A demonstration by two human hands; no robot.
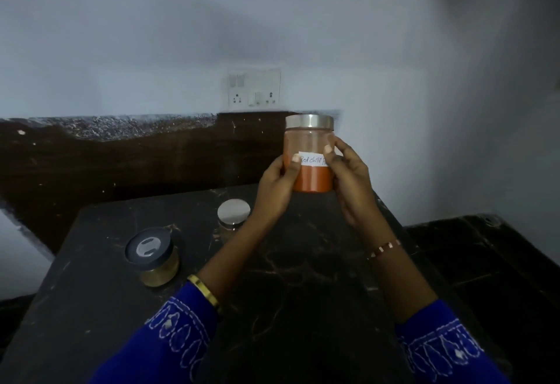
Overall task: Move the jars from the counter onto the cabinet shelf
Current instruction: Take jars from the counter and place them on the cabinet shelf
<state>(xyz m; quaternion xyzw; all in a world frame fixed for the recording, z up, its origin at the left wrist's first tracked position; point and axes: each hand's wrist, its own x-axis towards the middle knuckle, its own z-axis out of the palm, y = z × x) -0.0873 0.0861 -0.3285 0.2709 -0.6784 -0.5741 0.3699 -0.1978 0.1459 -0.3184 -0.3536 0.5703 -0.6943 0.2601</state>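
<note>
Spanning the near scene, dark marble counter (pixel 303 262) below pale wall (pixel 151 35), left hand (pixel 275 189) and right hand (pixel 351 180) gripping upright red chilli jar (pixel 309 153) aloft, lid up, yellow-filled jar (pixel 154 258) near left, silver-lidded jar (pixel 233 212) beyond, socket plate (pixel 254 88) far.

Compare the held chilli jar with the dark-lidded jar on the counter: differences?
The chilli jar is lifted, gripped by the left hand and right hand; the dark-lidded jar stands on the counter. Chilli jar: steel lid, red powder, paper label. Dark-lidded jar: yellowish contents, no label showing. Both are upright, clear and closed.
</note>
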